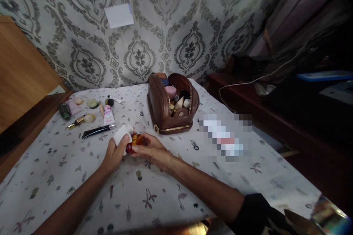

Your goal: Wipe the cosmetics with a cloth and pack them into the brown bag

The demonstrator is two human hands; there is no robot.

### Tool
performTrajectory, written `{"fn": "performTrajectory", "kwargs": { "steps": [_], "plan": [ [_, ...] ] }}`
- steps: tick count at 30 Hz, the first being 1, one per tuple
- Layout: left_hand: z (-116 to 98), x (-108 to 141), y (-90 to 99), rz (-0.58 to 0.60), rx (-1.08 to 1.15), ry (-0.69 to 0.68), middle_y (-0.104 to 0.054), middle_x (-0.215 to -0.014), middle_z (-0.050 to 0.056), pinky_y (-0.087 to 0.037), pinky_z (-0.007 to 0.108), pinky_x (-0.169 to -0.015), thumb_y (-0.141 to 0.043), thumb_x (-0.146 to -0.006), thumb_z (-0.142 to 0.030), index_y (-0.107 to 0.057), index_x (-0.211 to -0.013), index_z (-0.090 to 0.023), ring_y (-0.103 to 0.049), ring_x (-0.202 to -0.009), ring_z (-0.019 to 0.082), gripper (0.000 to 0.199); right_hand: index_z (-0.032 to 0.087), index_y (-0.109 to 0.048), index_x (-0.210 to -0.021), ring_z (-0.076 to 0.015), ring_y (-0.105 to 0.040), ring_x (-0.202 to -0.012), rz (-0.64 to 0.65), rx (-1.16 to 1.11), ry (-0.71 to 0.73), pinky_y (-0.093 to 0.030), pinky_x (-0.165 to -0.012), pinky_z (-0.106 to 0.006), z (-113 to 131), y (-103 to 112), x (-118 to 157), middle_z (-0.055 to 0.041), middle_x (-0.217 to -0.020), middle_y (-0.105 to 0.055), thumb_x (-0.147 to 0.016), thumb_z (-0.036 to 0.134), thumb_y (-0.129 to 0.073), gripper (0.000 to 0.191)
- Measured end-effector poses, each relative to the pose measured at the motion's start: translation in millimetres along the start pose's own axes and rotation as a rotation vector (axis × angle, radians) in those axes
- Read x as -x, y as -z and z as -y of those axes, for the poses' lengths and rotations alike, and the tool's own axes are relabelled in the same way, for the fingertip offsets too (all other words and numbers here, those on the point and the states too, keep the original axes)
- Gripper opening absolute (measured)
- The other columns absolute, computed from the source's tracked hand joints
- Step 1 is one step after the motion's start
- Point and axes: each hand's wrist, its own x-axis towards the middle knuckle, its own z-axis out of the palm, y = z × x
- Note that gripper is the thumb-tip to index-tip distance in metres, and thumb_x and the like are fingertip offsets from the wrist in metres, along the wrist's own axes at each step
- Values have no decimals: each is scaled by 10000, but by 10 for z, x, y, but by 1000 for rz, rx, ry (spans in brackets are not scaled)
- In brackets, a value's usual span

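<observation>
My left hand (113, 154) is closed round a crumpled white cloth or tissue (122, 133). In my right hand (154, 150) is a small red bottle with a gold band (130, 147), gripped between thumb and fingers. The cloth touches the bottle's left side, and both hands are close together above the printed tablecloth (99, 198). Fingers cover part of the bottle, so its full shape is hidden. Just beyond the hands stands a brown cosmetic bag (157, 103), unzipped, with several items inside, among them a pink round one (170, 91).
Left of the hands lie a black tube (96, 131), a pink-and-white tube (109, 116), a gold-and-dark slim bottle (77, 122), a green round container (92, 103) and a dark green bottle (64, 111). A pixelated object (224, 137) lies on the right. A white cable (248, 82) crosses the dark furniture.
</observation>
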Motion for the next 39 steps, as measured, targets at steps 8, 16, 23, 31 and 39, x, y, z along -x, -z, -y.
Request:
{"fn": "performTrajectory", "kwargs": {
  "steps": [8, 16, 23, 31, 39],
  "plan": [
    [-33, -6, -1, 15, 26, 160, -737, -1130, 132, -505, 372, -977, -517, -854, -699, -658, -1218, -119, -674, -1069, 289, 699, 222, -677, -1105, -215, -654, -1025, -69, 544, 391, -522, -936, -372, 37, 77, -12, -42, -1092, -682, -630, 325, -827, 509],
    [-93, -22, 3, 54, 2, 314, -735, -750, 82, -531, 318, -639, -524, -791, -768, -699, -916, -129, -674, -679, 236, 674, 221, -615, -1241, -235, -651, -1040, -53, 1139, 776, -522, -927, -399, 84, 154, 18, -76, -1130, -705, -740, 234, -769, 524],
    [-229, -11, -10, 137, -124, 281, -614, -478, 67, -487, 308, -587, -353, -832, -808, -602, -527, -200, -581, -487, 195, 724, 152, -489, -1377, -282, -550, -1152, 78, 1514, 983, -507, -993, -477, 177, 193, 84, -163, -1281, -619, -875, 239, -663, 538],
    [-216, 22, -100, 149, 156, 298, -573, -457, 15, -336, 228, -361, -589, -733, -745, -566, -578, -185, -492, -368, 119, 581, 246, -537, -1360, -289, -557, -1171, -30, 1433, 890, -510, -1000, -489, 337, 171, 239, -131, -1264, -614, -873, 230, -642, 498],
    [-262, 25, -84, 92, 244, 283, -518, -452, -35, -264, 165, -322, -733, -667, -592, -549, -582, -164, -429, -344, 60, 473, 245, -625, -1208, -219, -648, -1059, -136, 841, 642, -558, -929, -400, 1041, 91, 383, -77, -1193, -611, -779, 329, -766, 459]
  ]
}}
